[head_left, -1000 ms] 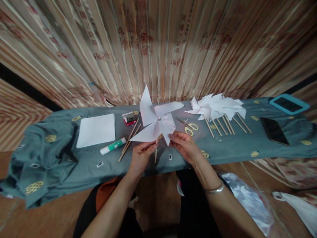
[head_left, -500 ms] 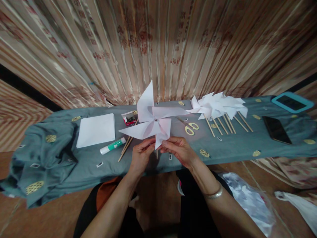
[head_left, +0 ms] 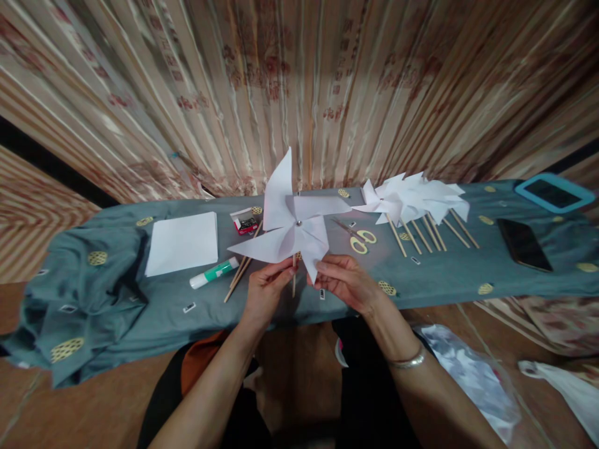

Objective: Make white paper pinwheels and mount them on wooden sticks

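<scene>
Head view: the left hand point(head_left: 264, 294) had its thumb and forefinger closed on a wooden stick point(head_left: 294, 284) just under the paper, the other fingers curled beneath. The right hand point(head_left: 345, 282) pinched the lower blade point(head_left: 313, 257) near its pointed end; its thumb lay in front, while some fingers were hidden behind the sheet. Between and above them stood the white pinwheel point(head_left: 276, 240), held up over the counter point(head_left: 161, 315) with its face toward the wearer and a shiny pin point(head_left: 298, 223) at its middle.

Handling it well seemed to call for a firm grip on the stick, so the shaft could not twist, and a much lighter touch on the blade, since thin paper could crease or pull at the pin. Easing the blade by its edge looked safer than pressing on its curve.

Just left of the stick lay a few loose sticks point(head_left: 238, 275) and a glue stick point(head_left: 214, 273); beyond those was a paper stack point(head_left: 182, 244). To the right lay yellow-handled scissors point(head_left: 361, 242), then a row of overlapping pinwheels point(head_left: 414, 198), which a swinging elbow could have disturbed. A dark phone point(head_left: 523, 244) rested farther out.
</scene>
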Tool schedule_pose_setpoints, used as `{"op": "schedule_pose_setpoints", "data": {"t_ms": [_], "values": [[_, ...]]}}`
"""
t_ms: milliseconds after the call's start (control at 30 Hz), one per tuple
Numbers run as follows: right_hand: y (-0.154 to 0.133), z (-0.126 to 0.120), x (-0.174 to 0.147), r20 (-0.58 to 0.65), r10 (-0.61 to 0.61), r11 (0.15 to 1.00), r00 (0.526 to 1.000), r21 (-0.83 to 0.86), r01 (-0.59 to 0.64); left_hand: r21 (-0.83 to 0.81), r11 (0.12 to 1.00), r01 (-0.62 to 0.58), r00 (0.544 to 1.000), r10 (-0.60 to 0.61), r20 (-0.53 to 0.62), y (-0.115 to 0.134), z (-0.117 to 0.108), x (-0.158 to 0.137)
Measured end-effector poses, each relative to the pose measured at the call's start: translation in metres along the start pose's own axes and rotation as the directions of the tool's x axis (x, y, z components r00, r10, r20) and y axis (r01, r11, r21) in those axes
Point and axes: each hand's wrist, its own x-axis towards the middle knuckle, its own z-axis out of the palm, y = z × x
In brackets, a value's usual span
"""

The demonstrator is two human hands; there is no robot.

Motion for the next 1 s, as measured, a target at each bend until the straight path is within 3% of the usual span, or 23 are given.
{"op": "schedule_pose_setpoints", "data": {"t_ms": [200,367,467,533,600,667,733,767,867,1000], "values": [[0.013,0.015,0.002,0.1,0.043,0.999,0.994,-0.033,-0.04,0.036,0.999,-0.026,0.998,0.024,0.064,-0.002,0.0,-0.002],[0.008,0.028,-0.005,0.244,0.056,0.987,0.968,-0.158,-0.017,0.045,0.998,0.037,0.998,-0.04,0.049,-0.002,-0.001,-0.005],[-0.008,0.027,-0.015,0.206,-0.018,0.972,0.978,-0.228,0.065,0.044,0.999,0.03,0.999,-0.031,0.023,-0.001,-0.001,-0.004],[-0.019,0.019,-0.021,0.101,-0.154,0.953,0.983,-0.248,0.175,0.046,0.999,-0.006,1.0,0.005,0.009,-0.002,-0.001,-0.002],[-0.028,0.008,-0.023,-0.075,-0.358,0.908,0.931,-0.262,0.328,0.04,0.999,-0.022,1.0,0.022,0.0,-0.004,-0.001,-0.001],[-0.032,-0.004,-0.022,-0.252,-0.545,0.821,0.8,-0.355,0.448,0.032,0.999,-0.025,1.0,0.025,0.002,-0.005,-0.002,0.0],[-0.03,-0.014,-0.018,-0.34,-0.652,0.736,0.677,-0.498,0.459,0.037,0.999,-0.023,1.0,0.022,0.015,-0.006,-0.002,0.0],[-0.028,-0.018,-0.016,-0.343,-0.674,0.709,0.654,-0.549,0.442,0.044,0.999,-0.025,0.999,0.024,0.022,-0.006,-0.002,-0.001],[-0.021,-0.024,-0.009,-0.283,-0.671,0.675,0.685,-0.615,0.407,0.052,0.998,-0.028,0.999,0.026,0.041,-0.005,-0.001,-0.002],[-0.016,-0.022,-0.005,-0.278,-0.596,0.758,0.753,-0.503,0.414,0.056,0.996,-0.063,0.997,0.06,0.046,-0.005,-0.001,-0.001]]}}
